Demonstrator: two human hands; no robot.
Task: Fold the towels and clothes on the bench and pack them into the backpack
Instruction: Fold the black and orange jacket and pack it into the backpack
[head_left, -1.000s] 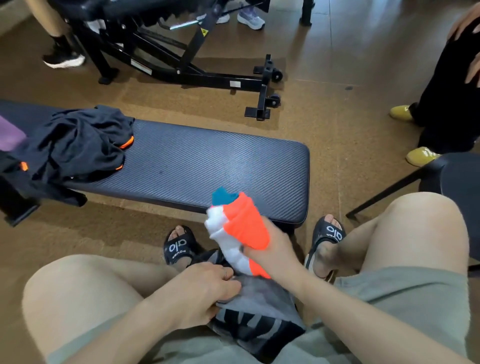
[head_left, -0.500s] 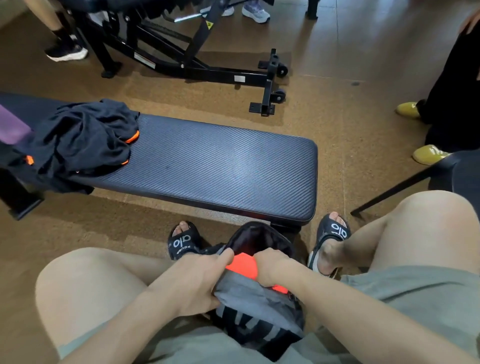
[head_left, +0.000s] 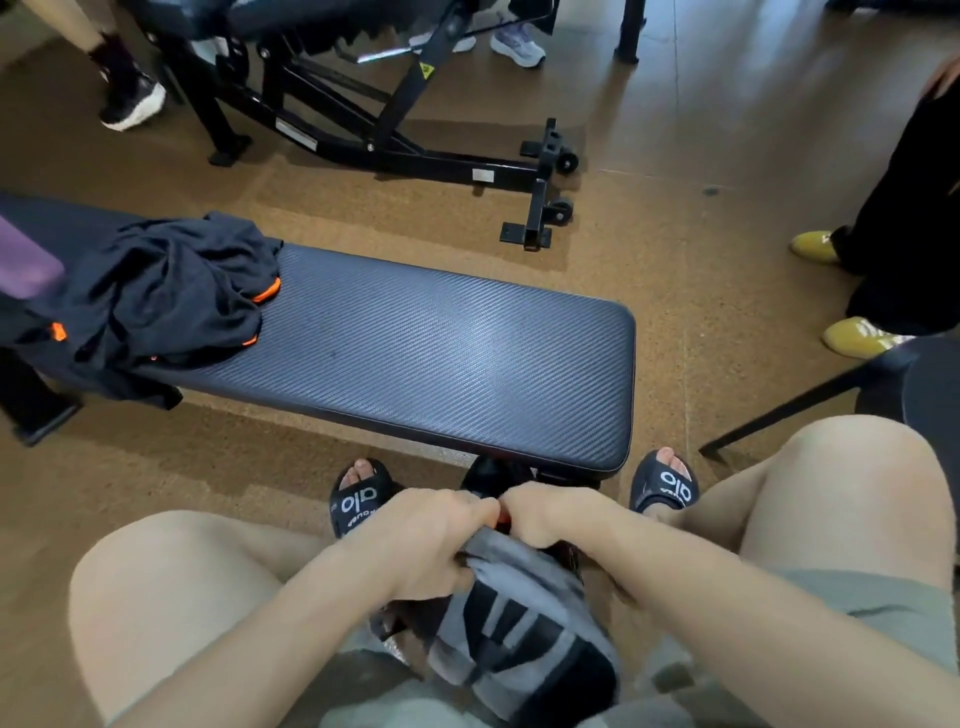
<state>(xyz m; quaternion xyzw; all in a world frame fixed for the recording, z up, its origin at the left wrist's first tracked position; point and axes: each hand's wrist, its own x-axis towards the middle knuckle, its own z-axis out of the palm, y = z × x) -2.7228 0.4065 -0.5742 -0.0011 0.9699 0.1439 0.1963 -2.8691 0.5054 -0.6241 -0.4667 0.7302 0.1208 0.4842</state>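
Left hand (head_left: 431, 540) is gripping the grey backpack (head_left: 514, 618) rim, fingers curled on the fabric. Right hand (head_left: 550, 519) is sitting at the bag mouth, fingers tucked in; can't tell what it's holding. A sliver of orange is showing between the hands. Backpack is sitting between the knees. Crumpled black clothes (head_left: 166, 291) are lying on the desk (head_left: 441, 353) at its left end, purple item (head_left: 26, 265) beside them. Gym machine frame (head_left: 395, 145) is standing behind, chair (head_left: 893, 379) at right.

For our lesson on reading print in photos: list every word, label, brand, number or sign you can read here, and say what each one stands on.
"olo" in white on the left sandal; smaller print beneath it is too blurred to read.
"olo" in white on the right sandal.
Yellow triangle sticker on the black exercise frame: symbol unreadable.
White labels on that frame's lower bars: too small to read.
Large black shapes on the grey backpack: no readable word.
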